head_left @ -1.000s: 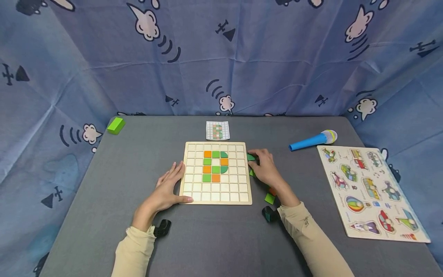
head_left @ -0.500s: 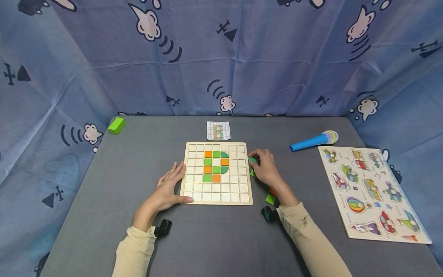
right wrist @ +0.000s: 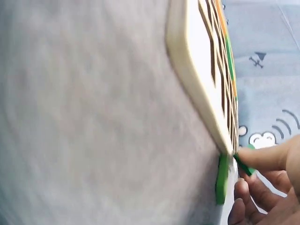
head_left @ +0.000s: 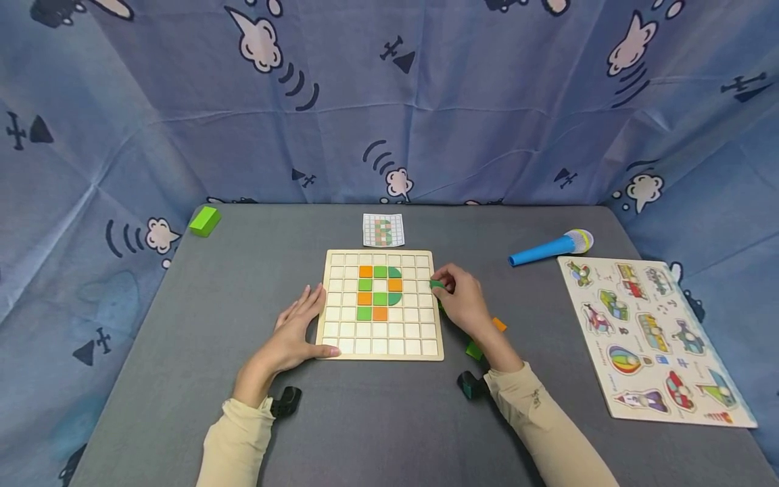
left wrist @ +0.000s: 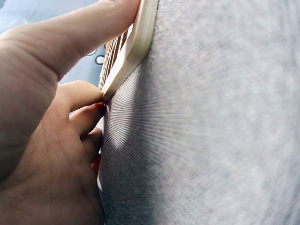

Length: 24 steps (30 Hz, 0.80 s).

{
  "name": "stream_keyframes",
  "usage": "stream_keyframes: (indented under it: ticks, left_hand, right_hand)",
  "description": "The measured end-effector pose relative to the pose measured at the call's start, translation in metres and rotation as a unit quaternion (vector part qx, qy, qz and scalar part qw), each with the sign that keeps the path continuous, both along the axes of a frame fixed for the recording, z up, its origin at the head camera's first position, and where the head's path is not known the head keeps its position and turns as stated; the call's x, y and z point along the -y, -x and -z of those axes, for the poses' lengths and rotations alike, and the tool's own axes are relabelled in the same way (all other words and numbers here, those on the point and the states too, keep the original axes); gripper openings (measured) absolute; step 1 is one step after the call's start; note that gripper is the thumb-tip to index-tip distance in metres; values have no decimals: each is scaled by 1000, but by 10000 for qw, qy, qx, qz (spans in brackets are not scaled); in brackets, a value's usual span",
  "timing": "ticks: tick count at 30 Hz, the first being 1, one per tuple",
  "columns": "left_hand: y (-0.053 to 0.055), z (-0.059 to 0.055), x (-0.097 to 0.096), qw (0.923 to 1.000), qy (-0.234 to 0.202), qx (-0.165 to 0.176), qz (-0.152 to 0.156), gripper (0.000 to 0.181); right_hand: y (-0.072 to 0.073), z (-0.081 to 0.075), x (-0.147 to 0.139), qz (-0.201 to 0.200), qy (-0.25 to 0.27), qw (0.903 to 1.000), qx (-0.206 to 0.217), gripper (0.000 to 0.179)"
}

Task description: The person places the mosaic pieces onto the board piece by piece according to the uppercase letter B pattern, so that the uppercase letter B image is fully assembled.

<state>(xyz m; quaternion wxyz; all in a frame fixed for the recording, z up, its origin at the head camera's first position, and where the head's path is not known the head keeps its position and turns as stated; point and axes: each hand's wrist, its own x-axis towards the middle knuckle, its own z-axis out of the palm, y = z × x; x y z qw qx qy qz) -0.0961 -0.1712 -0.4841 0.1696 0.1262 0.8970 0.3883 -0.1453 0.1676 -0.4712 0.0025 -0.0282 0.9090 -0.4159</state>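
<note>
A wooden grid board (head_left: pixel 412 346) lies mid-table, holding orange and green square tiles and two dark green quarter-round tiles (head_left: pixel 394 298). My left hand (head_left: pixel 296 331) rests at its near left corner, thumb on the front rim and fairly straight fingers along the left side. At the right edge, my right hand (head_left: pixel 464 297) pinches a dark green tile (head_left: pixel 437 284) between thumb and fingers. The right wrist view shows this green tile (right wrist: pixel 244 165) at the fingertips, close to the board's edge. Below it, a lighter green tile (right wrist: pixel 221 180) stands against that edge.
A printed pattern card (head_left: pixel 383 230) lies behind the board. Near my right forearm are a green tile (head_left: pixel 474 350) and an orange tile (head_left: pixel 499 325). To the right are a blue toy microphone (head_left: pixel 550 247) and a picture puzzle board (head_left: pixel 660 338). A green block (head_left: pixel 205 221) sits far left.
My right hand has lifted the dark green tile and shifted slightly left to the board's right edge. An orange tile now shows beyond my right forearm. My left hand has stayed in place.
</note>
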Motion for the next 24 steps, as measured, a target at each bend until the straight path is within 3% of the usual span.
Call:
stream_keyframes:
  ticks: [18,24]
  left_hand:
    - [1,3,1,10000,51,-23,3,119]
    - [1,2,1,10000,75,-28,6,119]
  right_hand:
    - [-20,-8,43,-733,254,9961,420,5]
    - [-23,-6,48,-667,152,9970,373,11]
